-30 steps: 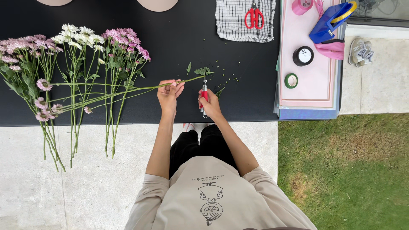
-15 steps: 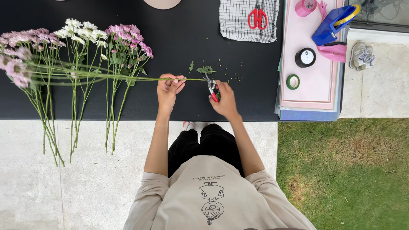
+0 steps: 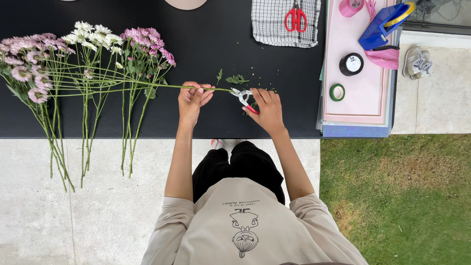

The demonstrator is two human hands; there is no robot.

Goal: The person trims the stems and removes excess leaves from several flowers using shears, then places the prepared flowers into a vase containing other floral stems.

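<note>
My left hand [image 3: 193,96] pinches a long green flower stem [image 3: 147,84] that lies level across the black table [image 3: 245,54], its pink blooms [image 3: 22,73] far to the left. My right hand [image 3: 267,106] grips small red-handled snips [image 3: 244,96], whose metal blades are at the stem's cut end just right of my left hand. Cut leaf bits [image 3: 236,79] lie on the table just above the snips.
Pink and white flower bunches [image 3: 98,44] lie at the left, stems hanging over the table's front edge. Red scissors [image 3: 295,18] rest on a checked cloth. At the right, a pink board [image 3: 363,98] carries tape rolls [image 3: 351,64] and a blue dispenser [image 3: 382,24]. Paving and grass lie below.
The held stem swung from tilted to level and slid left, blooms now over the left bunch. My right hand brought the snips from upright down to the stem's end.
</note>
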